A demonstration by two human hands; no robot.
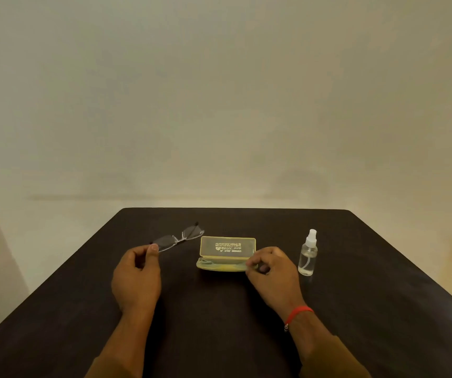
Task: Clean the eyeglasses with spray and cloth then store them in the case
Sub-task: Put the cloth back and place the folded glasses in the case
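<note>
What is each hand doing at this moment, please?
Left hand: closed on one end of the eyeglasses.
Right hand: fingers pinched at the open glasses case; what it grips cannot be told.

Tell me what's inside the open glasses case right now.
The case stands open, lid up. A pale, crumpled thing, possibly the cloth, lies in its tray, where the right hand pinches at its end. The eyeglasses are outside, held by the left hand. The fingers hide the tray's right end.

Translucent yellowish plastic case (pixel 227 248), clear plastic spray bottle (pixel 308 255), thin-framed clear-lensed eyeglasses (pixel 177 238), matt dark wood-grain table (pixel 369 268).
</note>
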